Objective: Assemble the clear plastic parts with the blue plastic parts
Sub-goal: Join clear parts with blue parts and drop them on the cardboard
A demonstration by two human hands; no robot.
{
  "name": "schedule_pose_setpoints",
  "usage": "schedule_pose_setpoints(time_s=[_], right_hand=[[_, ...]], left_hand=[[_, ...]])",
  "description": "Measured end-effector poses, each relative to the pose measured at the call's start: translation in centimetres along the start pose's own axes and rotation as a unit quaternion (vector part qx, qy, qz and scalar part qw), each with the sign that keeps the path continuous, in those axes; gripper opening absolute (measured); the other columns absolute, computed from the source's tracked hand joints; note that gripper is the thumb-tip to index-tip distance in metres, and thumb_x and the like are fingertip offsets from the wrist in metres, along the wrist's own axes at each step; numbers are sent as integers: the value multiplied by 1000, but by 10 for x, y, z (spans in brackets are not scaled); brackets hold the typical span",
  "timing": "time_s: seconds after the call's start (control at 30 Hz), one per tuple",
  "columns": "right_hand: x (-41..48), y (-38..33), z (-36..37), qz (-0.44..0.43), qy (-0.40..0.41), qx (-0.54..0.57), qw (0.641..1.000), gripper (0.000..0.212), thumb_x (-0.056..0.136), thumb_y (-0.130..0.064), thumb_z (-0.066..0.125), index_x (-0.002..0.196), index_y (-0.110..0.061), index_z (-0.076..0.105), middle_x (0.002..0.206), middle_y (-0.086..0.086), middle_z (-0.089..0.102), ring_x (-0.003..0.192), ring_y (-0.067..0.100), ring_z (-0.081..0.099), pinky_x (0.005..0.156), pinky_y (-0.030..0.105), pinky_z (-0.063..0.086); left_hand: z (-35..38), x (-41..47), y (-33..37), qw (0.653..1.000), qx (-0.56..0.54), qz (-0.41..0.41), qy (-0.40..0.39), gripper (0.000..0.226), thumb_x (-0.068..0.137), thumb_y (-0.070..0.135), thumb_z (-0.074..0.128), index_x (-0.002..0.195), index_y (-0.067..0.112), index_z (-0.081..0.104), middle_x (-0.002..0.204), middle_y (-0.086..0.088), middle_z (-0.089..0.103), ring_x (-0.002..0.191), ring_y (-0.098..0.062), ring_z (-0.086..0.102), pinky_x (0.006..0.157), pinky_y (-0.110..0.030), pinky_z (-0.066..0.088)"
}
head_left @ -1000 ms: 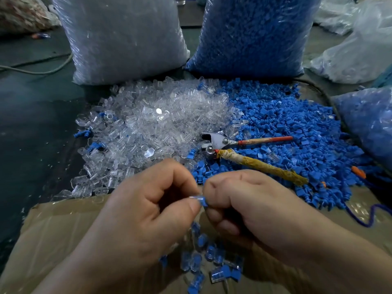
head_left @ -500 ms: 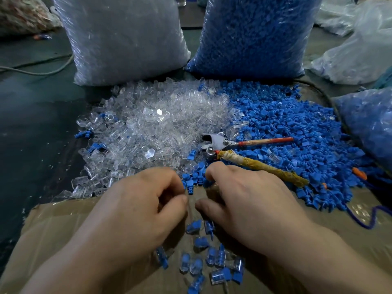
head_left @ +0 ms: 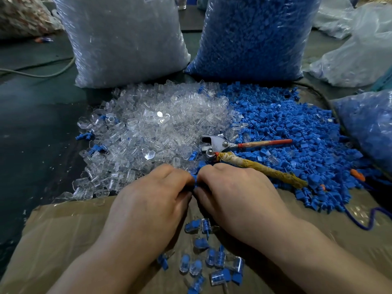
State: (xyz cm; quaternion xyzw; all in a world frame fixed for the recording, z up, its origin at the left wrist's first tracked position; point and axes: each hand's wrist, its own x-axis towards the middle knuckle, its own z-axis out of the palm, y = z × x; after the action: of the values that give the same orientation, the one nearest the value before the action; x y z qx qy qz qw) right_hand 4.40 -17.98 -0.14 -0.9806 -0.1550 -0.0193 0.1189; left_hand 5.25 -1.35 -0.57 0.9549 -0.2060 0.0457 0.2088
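Both hands sit low centre of the frame, backs up, knuckles almost meeting at the near edge of the piles. The left hand (head_left: 152, 200) and right hand (head_left: 239, 194) each have their fingers curled under, fingertips hidden from us. A small blue part (head_left: 194, 179) shows in the gap between the two hands; we cannot tell which hand grips it, or whether either holds anything more.

Just beyond the left hand we log the heap of clear parts (head_left: 152, 128), centre-left of the frame. It butts against the heap of blue parts (head_left: 286, 132) at centre-right, with a few strays of each colour mixed across the border.

A cutting tool (head_left: 220, 145) lies on the seam of the two heaps, metal head toward the clear side. One handle is red; the other is wrapped in yellowish cloth and runs down right, just beside the right hand.

Below and between the wrists, assembled pieces (head_left: 212, 259), clear shells with blue inside, lie scattered on the cardboard (head_left: 63, 240).

At the top of the frame stand a sack of clear parts (head_left: 123, 39) on the left and a sack of blue parts (head_left: 254, 35) on the right.
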Motion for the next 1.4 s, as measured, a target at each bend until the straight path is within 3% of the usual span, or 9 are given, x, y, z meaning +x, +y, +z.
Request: schedule_pose_setpoints(time_s=[0.27,0.43,0.57,0.7,0.83,1.0,1.23,1.3,1.4], right_hand=[[2,-3,0,19,-8,-4,1000,30,85,-49,26,96,-32,48,83,-8,49,70,19,52,55,34,37],[1,0,-5,44,15,45,998,20,92,-40,36,90,-30,54,85,-11,55,76,13,56,69,38,50],[-4,-1,-8,48,23,110,993,16,97,-39,38,88,-33,50,84,-14,54,77,7,53,72,38,49],[-7,-4,-7,56,29,221,973,12,96,-41,42,87,-36,49,83,-19,54,83,0,50,67,26,44],[-5,-3,-5,58,44,304,950,11,97,-36,49,89,-34,55,84,-18,58,84,0,54,67,25,46],[-5,-1,-2,75,60,363,927,12,98,-36,49,90,-33,57,86,-12,64,84,4,60,72,38,53],[-7,-1,-2,63,96,394,912,10,97,-30,52,91,-32,59,86,-9,66,85,8,64,71,39,55],[-8,1,-2,61,111,434,892,10,98,-28,54,93,-33,61,86,-8,68,85,9,67,70,38,58],[-10,5,-3,61,127,490,860,9,94,-30,56,96,-33,64,86,-4,69,84,15,70,69,41,60]], left_hand=[[4,-1,2,999,-1,-31,27,14,85,47,56,96,38,59,86,19,58,70,-1,58,61,-31,54],[-9,-6,-3,987,-33,-85,131,22,80,50,64,97,40,54,72,21,52,60,6,51,50,-20,44],[-12,-3,-12,983,93,-151,46,62,73,79,43,120,40,44,86,22,41,70,0,48,58,-26,43],[-6,-1,-6,983,129,-132,-1,67,74,79,36,132,45,38,95,23,46,80,-2,44,63,-25,34],[-4,-2,-5,993,78,-94,-1,47,81,57,52,124,41,56,102,21,63,83,-4,56,65,-25,38],[1,1,-9,997,26,-70,27,25,84,45,58,107,37,64,88,26,53,70,9,45,63,-7,28],[5,0,-15,979,-143,-77,126,23,83,37,65,105,43,64,89,23,60,91,12,56,65,-6,45],[5,0,-19,967,-201,-87,130,19,81,45,64,100,46,65,98,24,62,90,9,60,70,-13,49],[5,0,-21,918,-355,-135,111,37,66,57,67,102,49,68,94,13,71,84,-10,72,73,-36,61]])
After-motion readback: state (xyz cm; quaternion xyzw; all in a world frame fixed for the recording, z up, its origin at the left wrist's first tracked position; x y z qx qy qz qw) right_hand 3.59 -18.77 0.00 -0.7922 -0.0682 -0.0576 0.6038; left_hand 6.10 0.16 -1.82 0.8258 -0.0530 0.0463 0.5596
